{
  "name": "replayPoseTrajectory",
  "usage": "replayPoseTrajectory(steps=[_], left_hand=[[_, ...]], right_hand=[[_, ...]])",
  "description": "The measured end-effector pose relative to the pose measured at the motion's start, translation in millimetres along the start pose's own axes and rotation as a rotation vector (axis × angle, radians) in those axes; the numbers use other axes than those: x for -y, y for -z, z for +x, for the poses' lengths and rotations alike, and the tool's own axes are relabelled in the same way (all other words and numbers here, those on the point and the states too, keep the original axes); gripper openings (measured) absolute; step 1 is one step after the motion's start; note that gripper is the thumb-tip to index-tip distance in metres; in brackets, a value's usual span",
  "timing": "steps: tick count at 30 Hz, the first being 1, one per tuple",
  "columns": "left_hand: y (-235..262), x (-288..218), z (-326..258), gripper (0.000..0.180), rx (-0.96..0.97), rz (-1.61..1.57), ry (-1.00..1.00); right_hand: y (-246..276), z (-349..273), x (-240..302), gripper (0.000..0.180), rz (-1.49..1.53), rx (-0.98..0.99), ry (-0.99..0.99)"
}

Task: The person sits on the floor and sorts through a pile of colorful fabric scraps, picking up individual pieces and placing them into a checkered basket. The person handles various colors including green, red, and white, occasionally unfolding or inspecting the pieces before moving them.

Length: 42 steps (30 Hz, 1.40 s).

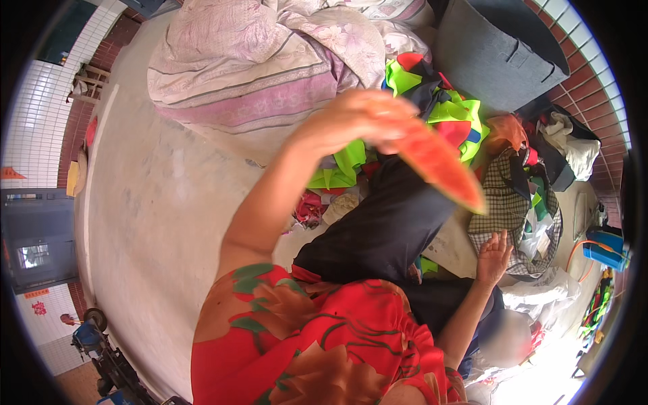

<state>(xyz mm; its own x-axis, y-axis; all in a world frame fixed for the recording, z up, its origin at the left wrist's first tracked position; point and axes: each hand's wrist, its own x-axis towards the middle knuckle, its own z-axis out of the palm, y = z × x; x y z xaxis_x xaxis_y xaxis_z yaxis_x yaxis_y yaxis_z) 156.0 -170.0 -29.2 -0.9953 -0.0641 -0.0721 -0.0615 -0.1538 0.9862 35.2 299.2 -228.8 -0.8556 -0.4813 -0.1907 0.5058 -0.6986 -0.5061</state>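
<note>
Two hands, both your own, are seen above a pale floor (pixel 155 223). Your left hand (pixel 364 121), slightly blurred, is raised toward the floor's far edge, its grip holding one end of a long watermelon slice (pixel 442 162). The slice slants from your fingers toward the right edge of the floor, red flesh visible, a thin pale rind at its free tip; it hangs above your dark trousers (pixel 385 223) and partly hides the clothes behind it. Your right hand (pixel 495 256) is lower, its grip wide with fingers extended and nothing visible in it, just beside a checked fabric bag (pixel 499 182); whether they touch cannot be told. Along the floor's far edge lies a rumpled floral quilt (pixel 250 101), pink and cream. At the far right corner stands a grey bin (pixel 486 61), with a heap of neon-green, red and dark garments (pixel 469 115) in front of it. Your red leaf-patterned shirt (pixel 337 324) fills the near edge.
</note>
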Motion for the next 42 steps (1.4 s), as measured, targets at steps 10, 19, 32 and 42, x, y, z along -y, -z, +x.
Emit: replayPoseTrajectory(steps=[10, 19, 32, 42], left_hand=[[116.2, 144.9, -282.6, 0.041, -0.847, -0.375, 0.475], [161.2, 256.9, -462.4, 0.035, -1.702, -0.499, 0.543], [140.4, 331.2, -424.1, 0.025, -1.681, -0.477, 0.975], [76.9, 331.9, -337.3, 0.045, -1.038, -0.015, 1.053]], right_hand=[[4.6, -3.6, -4.0, 0.051, -0.003, -0.061, -0.003], [22.2, -4.4, 0.0, 0.050, 0.021, -0.046, -0.021], [34.3, -11.5, 5.6, 0.045, 0.023, -0.105, -0.019], [33.9, -8.7, 1.5, 0.038, 0.015, -0.087, -0.053]])
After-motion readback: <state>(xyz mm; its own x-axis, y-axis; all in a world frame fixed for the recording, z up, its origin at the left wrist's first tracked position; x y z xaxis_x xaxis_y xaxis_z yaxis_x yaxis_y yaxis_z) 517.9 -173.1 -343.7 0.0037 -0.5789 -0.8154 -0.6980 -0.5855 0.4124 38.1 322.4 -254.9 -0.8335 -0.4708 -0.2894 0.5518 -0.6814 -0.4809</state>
